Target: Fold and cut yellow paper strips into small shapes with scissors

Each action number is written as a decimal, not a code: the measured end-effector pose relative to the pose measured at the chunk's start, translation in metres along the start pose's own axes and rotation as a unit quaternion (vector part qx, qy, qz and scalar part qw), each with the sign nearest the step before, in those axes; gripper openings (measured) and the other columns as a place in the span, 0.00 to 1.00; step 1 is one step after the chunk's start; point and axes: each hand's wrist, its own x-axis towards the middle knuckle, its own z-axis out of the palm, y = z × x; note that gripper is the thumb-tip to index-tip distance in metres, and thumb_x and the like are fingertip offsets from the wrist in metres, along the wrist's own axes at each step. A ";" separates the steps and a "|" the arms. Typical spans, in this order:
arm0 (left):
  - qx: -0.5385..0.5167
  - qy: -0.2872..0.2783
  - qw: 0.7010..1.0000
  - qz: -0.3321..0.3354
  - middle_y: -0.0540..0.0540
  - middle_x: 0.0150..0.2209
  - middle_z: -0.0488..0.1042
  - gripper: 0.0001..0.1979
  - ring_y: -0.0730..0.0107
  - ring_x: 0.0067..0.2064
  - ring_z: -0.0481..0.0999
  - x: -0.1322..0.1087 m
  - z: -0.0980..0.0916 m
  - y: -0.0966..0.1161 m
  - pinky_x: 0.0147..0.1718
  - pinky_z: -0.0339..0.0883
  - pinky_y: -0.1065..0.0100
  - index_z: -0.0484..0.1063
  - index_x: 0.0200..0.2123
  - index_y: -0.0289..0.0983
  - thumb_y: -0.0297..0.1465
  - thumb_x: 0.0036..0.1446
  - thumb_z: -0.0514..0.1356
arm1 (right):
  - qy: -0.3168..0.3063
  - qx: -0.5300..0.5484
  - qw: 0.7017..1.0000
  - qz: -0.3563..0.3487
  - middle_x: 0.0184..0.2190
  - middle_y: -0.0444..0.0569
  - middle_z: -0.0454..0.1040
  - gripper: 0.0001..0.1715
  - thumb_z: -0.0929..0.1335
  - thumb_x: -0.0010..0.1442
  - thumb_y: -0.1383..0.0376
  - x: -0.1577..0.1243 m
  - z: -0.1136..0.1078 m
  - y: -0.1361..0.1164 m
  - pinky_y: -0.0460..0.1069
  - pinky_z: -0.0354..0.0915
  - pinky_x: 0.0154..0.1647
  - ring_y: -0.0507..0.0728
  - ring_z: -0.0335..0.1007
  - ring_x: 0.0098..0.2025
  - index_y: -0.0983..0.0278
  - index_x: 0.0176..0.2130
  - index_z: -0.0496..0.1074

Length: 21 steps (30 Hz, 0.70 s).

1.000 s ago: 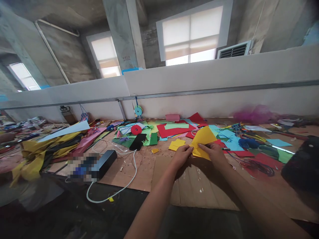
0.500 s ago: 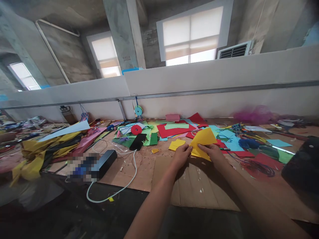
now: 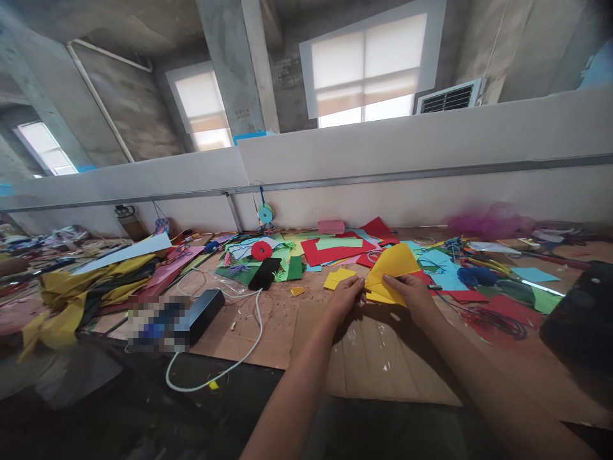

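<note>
A sheet of yellow paper (image 3: 395,265), bent and partly folded over, is held up above a cardboard sheet (image 3: 378,364). My right hand (image 3: 409,291) pinches its lower right part, the thumb lying across the fold. At the sheet's lower left corner, my left hand (image 3: 348,295) is closed, its fingertips bunched against the paper. Smaller yellow paper pieces (image 3: 338,278) lie just beyond my left hand. A yellow scrap (image 3: 297,291) rests on the table further left.
A black phone (image 3: 265,275), a dark box (image 3: 205,313) and a white cable (image 3: 261,322) lie to the left. Red paper (image 3: 313,254) and other coloured sheets spread along the back. Blue yarn (image 3: 474,276) and a dark bag (image 3: 579,319) are at right.
The right hand has moved slightly to the right along the yellow paper, and the paper's fold lies a little flatter. The left hand has shifted slightly, its fingers bunched closer together.
</note>
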 end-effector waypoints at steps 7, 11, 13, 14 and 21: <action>0.022 0.002 1.000 0.008 0.52 0.22 0.67 0.23 0.76 0.22 0.62 -0.001 0.002 0.002 0.24 0.55 0.72 0.65 0.27 0.38 0.53 0.52 0.57 | 0.001 -0.003 1.000 -0.010 0.25 0.47 0.82 0.20 0.80 0.36 0.54 0.001 -0.001 0.002 0.51 0.70 0.29 0.63 0.79 0.30 0.63 0.26 0.78; 0.046 0.026 0.998 0.033 0.51 0.22 0.67 0.22 0.75 0.25 0.63 0.000 0.002 0.001 0.27 0.55 0.71 0.65 0.26 0.37 0.52 0.53 0.58 | -0.011 -0.001 1.000 -0.016 0.25 0.47 0.81 0.20 0.81 0.36 0.54 0.001 -0.002 0.004 0.50 0.70 0.28 0.62 0.78 0.29 0.64 0.26 0.79; 0.055 0.027 0.997 0.042 0.51 0.23 0.67 0.22 0.74 0.26 0.63 0.000 0.003 0.001 0.28 0.55 0.71 0.65 0.25 0.37 0.52 0.54 0.56 | -0.018 -0.002 1.000 -0.020 0.25 0.47 0.82 0.20 0.81 0.36 0.54 0.002 -0.002 0.005 0.51 0.70 0.28 0.62 0.78 0.29 0.64 0.27 0.79; 0.059 0.024 0.997 0.045 0.51 0.23 0.67 0.23 0.74 0.26 0.64 0.000 0.003 0.001 0.28 0.55 0.71 0.65 0.25 0.37 0.52 0.55 0.56 | -0.022 -0.004 1.000 -0.022 0.26 0.47 0.82 0.21 0.81 0.36 0.54 0.002 -0.002 0.006 0.51 0.70 0.29 0.62 0.78 0.29 0.64 0.28 0.79; 0.072 0.006 0.996 0.047 0.53 0.21 0.63 0.23 0.75 0.24 0.60 -0.001 0.005 0.003 0.25 0.53 0.71 0.63 0.23 0.38 0.52 0.55 0.55 | -0.033 -0.018 0.998 -0.051 0.30 0.50 0.82 0.25 0.80 0.36 0.50 0.001 0.003 0.007 0.54 0.71 0.35 0.63 0.78 0.33 0.64 0.32 0.80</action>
